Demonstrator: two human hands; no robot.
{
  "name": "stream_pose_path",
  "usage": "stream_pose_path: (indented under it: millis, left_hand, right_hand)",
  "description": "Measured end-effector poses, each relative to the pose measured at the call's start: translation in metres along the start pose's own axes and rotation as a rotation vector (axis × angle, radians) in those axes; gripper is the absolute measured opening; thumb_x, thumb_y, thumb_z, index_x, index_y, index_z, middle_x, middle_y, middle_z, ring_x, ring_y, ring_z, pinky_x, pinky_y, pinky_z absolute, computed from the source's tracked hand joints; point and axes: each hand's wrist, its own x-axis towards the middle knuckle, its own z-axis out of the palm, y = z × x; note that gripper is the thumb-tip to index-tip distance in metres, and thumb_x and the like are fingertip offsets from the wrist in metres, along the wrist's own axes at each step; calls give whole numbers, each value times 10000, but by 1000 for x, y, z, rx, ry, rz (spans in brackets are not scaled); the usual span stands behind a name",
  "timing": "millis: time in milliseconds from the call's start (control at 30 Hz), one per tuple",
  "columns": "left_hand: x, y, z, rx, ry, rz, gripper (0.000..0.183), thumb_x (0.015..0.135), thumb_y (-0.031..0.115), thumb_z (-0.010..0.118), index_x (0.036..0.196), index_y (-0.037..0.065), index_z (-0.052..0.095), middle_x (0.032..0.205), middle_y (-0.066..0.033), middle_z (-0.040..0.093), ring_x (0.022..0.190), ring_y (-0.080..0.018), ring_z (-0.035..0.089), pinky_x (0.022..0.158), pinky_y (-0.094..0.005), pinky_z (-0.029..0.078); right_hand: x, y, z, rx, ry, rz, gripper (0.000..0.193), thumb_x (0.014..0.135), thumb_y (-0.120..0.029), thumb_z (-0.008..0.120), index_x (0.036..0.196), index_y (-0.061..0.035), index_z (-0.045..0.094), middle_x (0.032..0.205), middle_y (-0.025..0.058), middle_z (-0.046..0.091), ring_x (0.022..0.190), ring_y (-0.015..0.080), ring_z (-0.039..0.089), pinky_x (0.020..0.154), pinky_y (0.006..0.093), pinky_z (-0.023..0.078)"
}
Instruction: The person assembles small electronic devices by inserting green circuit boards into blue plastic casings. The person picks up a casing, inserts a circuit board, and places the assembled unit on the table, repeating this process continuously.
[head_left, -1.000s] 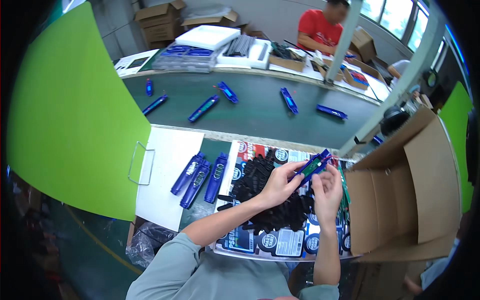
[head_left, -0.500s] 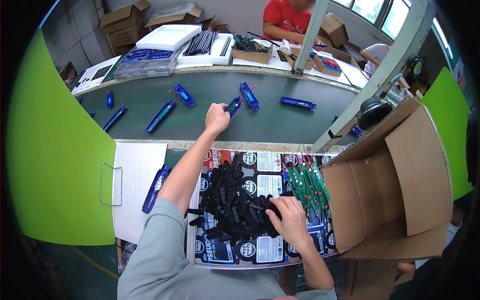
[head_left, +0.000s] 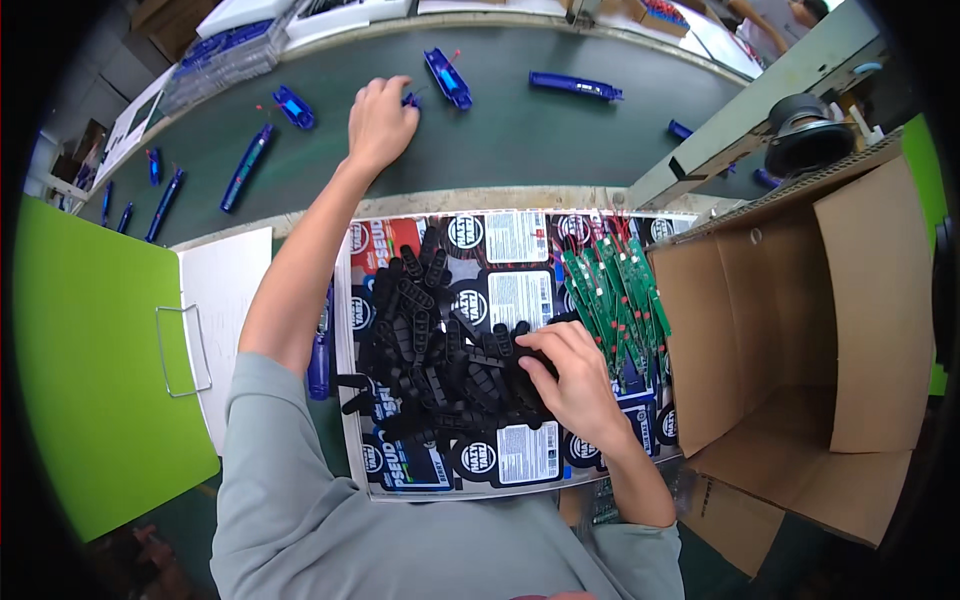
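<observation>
My left hand (head_left: 380, 120) reaches far out over the dark green conveyor belt (head_left: 540, 140). Its fingers curl down around a small blue part (head_left: 411, 100) lying on the belt. My right hand (head_left: 570, 385) rests on a heap of black plastic parts (head_left: 430, 345), and its fingertips pinch into the heap. The heap lies on a flat printed cardboard sheet (head_left: 500, 240) in front of me. A bundle of green circuit boards (head_left: 615, 295) lies just right of my right hand.
Several blue casings lie on the belt, among them one (head_left: 447, 78), a long one (head_left: 575, 85) and another (head_left: 293, 105). An open cardboard box (head_left: 830, 330) stands at the right. At the left are a white sheet (head_left: 225, 300) and a green panel (head_left: 90, 380). A blue casing (head_left: 320, 350) lies beside my left arm.
My left hand carried the blue part from above the sheet out to the belt. My right hand dropped onto the black heap.
</observation>
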Motion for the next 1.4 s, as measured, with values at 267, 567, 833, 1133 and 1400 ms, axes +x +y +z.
stream_pose_path:
  millis: [267,567,833,1133,1400]
  left_hand:
    - [24,100,76,-159,-88,104,417,833,127,649,1245,65,659,1215,-196,617,1134,-379,586,963,-467,495]
    - [60,135,140,77,-55,374,564,879,142,631,1432,84,537,1528,-223,423,1453,-401,352,1191,-523,304]
    - [69,124,131,102,-113,475,197,875,240,708,851,45,700,895,-122,673,927,-330,662,890,-479,495]
    - [15,103,36,-425,-569,182,533,826,132,732,1297,8,514,1077,-173,569,976,-319,620,818,-408,532]
    - [-64,153,-64,-1421,-791,-287,484,845,-45,684,1264,12,449,978,-88,648,733,-135,645,646,-281,537]
  right_hand:
    - [-7,10,-17,346,71,317,186,890,-39,739,1063,-3,683,874,65,667,725,126,611,645,270,484]
    - [-25,23,-22,681,102,323,254,894,-22,746,1143,-6,704,887,29,622,738,75,560,667,233,457]
    - [-32,26,-27,692,188,305,208,893,-13,751,1085,-1,671,922,8,596,776,62,559,699,220,458]
    - [-15,31,-30,926,455,365,200,992,-129,684,1123,3,612,892,47,683,770,128,693,687,226,512]
    - [-8,20,-29,827,404,272,254,989,-146,693,1166,23,623,933,72,703,822,133,699,694,230,516]
